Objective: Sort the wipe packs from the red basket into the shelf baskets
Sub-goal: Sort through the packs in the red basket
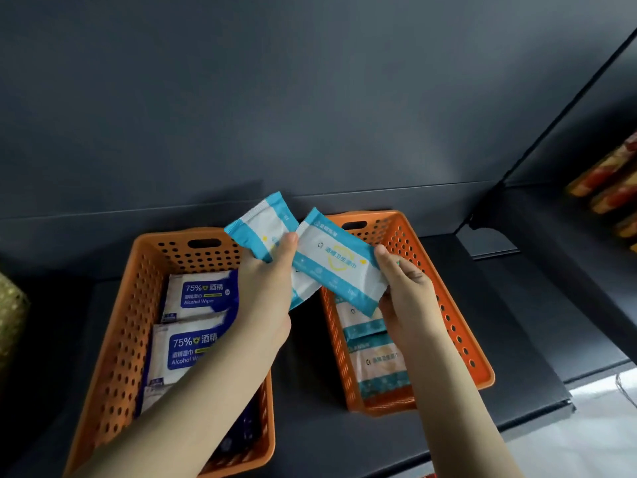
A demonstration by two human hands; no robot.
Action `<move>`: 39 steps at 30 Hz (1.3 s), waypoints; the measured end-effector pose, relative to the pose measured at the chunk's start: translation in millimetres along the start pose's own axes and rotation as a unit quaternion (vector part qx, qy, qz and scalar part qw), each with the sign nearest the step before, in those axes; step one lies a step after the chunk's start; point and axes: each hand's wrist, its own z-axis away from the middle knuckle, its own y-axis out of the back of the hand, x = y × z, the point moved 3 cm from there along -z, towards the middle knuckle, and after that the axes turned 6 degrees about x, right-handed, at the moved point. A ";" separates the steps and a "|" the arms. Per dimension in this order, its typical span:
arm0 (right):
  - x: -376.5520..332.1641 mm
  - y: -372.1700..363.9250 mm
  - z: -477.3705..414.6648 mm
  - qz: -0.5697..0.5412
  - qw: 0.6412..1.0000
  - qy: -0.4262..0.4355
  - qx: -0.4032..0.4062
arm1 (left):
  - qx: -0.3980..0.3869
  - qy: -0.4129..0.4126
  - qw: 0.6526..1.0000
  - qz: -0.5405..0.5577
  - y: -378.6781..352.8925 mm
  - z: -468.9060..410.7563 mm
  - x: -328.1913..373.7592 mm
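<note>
Two light-blue packs hang at mid-frame over the gap between the left basket [125, 322] and right basket [456, 326], both slanting from upper left to lower right. The left hand [269, 288] grips the rear pack [260, 222], thumb across it, and the right hand [410, 294] pinches the front pack [337, 263] by its lower-right end. The front pack hides the rear one's middle, and the left forearm covers the lower dark-blue packs [203, 294].

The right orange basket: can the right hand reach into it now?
Probably yes: the right hand holds a blue pack over the right orange basket, and nothing covers its open top.
</note>
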 end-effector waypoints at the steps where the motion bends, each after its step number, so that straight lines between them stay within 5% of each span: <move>1: 0.5 -2.5 -1.8 -0.008 0.999 -0.023 -0.023 | 0.000 0.003 1.000 0.009 -1.1 -1.7 0.8; 4: -2.0 -11.1 -0.7 0.001 0.995 -0.072 -0.069 | -0.006 0.010 1.000 0.022 -4.4 -7.2 4.2; 8: -30.1 4.1 -20.5 0.072 0.996 0.050 0.025 | 0.009 -0.015 0.999 0.028 4.2 -9.9 8.8; 11: -57.2 20.8 -45.1 0.316 0.925 0.192 0.082 | -0.004 -0.005 1.000 0.029 10.1 -13.4 13.8; 15: -45.9 16.9 -78.2 0.512 0.838 0.181 0.050 | -0.064 0.020 0.998 0.002 8.7 -12.2 15.2; 21: -10.1 9.1 -112.8 0.578 0.809 0.102 0.005 | -0.102 0.024 0.994 -0.023 12.2 -4.9 10.5; 28: 11.0 17.0 -114.7 0.520 0.841 0.147 -0.009 | -0.083 0.036 0.996 -0.009 16.4 -5.1 10.9; 35: -22.9 0.5 -86.3 0.625 0.737 0.252 0.053 | -0.081 0.029 0.996 0.020 18.6 -0.6 19.1; 37: -42.4 -7.2 -57.1 0.557 0.784 0.274 0.019 | -0.082 0.035 0.996 0.016 17.9 0.5 22.1; 39: -52.3 -15.9 -23.2 0.396 0.891 0.205 -0.086 | -0.086 0.029 0.995 -0.028 15.0 3.2 22.5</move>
